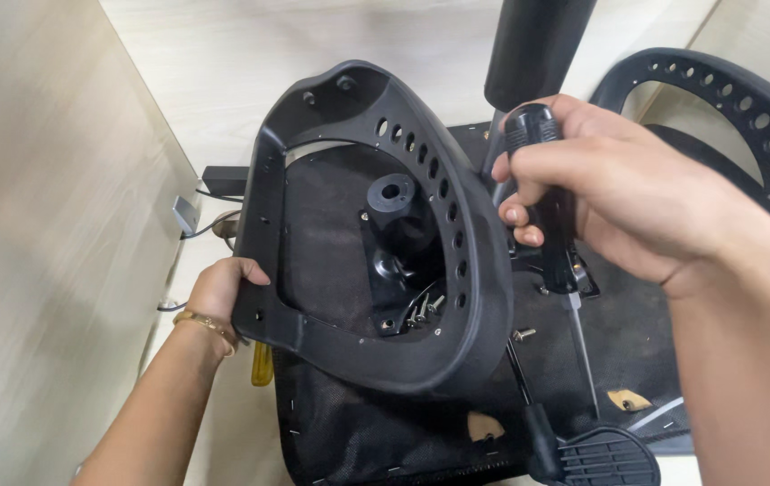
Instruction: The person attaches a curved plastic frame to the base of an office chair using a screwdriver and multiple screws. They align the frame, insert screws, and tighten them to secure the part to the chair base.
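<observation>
My left hand (216, 290) grips the left rim of a black plastic chair frame (479, 270) with a row of round holes, holding it tilted up on edge. Through the frame's opening I see a black mounting plate with a round socket (391, 193) and several loose screws (419, 310) at its lower edge. My right hand (610, 193) is closed around the black handle of a screwdriver (547, 207), whose metal shaft points down to the right of the frame. One screw (523, 334) lies on the black fabric beneath.
A second perforated black frame (745, 99) rests at the upper right. A black cylinder (536, 45) rises at the top. A ribbed black lever paddle (608, 457) lies at the bottom. A yellow tool handle (262, 364) pokes out under the frame. Pale wooden panels flank the left.
</observation>
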